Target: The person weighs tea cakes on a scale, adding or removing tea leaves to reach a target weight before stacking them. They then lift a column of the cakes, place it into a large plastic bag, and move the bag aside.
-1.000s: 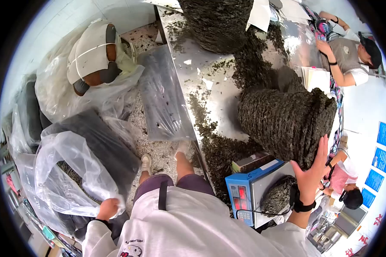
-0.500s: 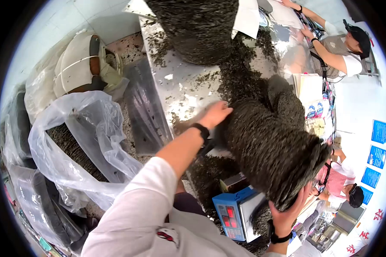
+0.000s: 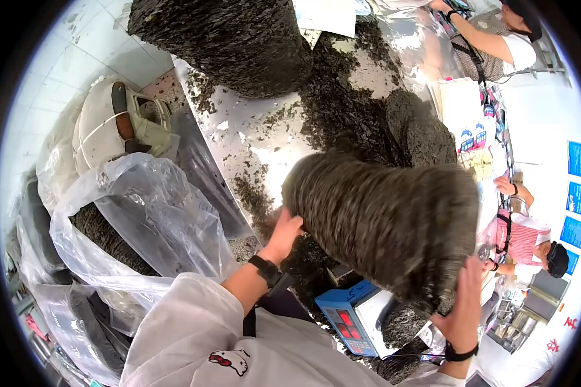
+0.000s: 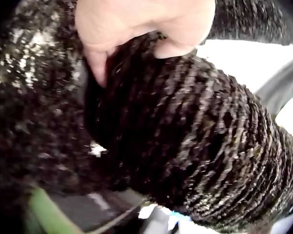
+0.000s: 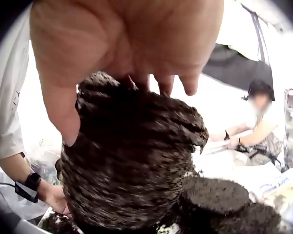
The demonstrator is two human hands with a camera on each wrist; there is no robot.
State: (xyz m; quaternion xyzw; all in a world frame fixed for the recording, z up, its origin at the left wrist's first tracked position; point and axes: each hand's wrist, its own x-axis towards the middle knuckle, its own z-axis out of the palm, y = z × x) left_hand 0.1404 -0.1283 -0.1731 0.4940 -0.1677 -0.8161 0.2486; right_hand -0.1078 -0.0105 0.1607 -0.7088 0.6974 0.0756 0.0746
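A thick roll-shaped stack of dark dried seaweed sheets (image 3: 381,226) lies sideways between my two hands, over the table near the scale. My left hand (image 3: 283,237) grips its left end from below. In the left wrist view, that hand's thumb and a finger bend over the layered stack (image 4: 200,131). At the opposite end, my right hand (image 3: 463,308) holds the stack with palm against the face. The right wrist view shows the right hand (image 5: 127,44) with its thumb down one side, the other fingertips partly hidden behind the ragged edge.
A blue scale (image 3: 332,309) with dark seaweed on its pan stands below the stack. Another tall seaweed stack (image 3: 226,45) occupies the table's far end (image 3: 232,119), among loose flakes. A clear plastic bag (image 3: 168,187) gapes at left. Two people (image 3: 497,48) work across the table.
My left hand has let go of the plastic bag and moved onto the stack's left end. The stack has shifted left and toward me, with the right hand staying at its right end.
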